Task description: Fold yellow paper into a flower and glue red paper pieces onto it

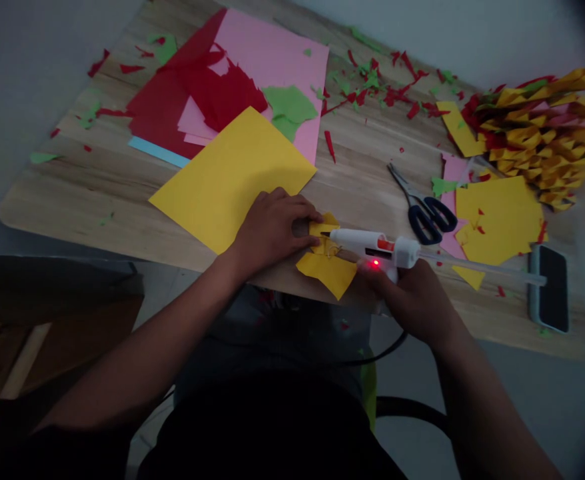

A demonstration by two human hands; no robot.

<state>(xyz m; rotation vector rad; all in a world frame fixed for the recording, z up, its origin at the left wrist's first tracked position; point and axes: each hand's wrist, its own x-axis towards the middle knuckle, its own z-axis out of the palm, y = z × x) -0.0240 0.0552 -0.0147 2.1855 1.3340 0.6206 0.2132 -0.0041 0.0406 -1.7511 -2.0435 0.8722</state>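
Observation:
My right hand (412, 293) grips a white glue gun (357, 241) with a lit red light and a clear glue stick (482, 265) jutting from its back. Its dark nozzle points left, at a small yellow paper piece (328, 270) by the table's front edge. My left hand (275, 223) pinches the upper part of that paper between thumb and fingers, the nozzle tip close to the fingertips. Whether the tip touches the paper I cannot tell. Under the left hand's wrist side lies a large yellow sheet (237, 173).
Scissors (422, 207) with dark handles lie right of centre. A phone (549, 288) and cut yellow paper (502, 220) sit at the right, below a heap of folded paper pieces (542, 133). Pink paper (282, 50), red paper (167, 103) and scraps cover the back. A black cord (372, 357) hangs below the edge.

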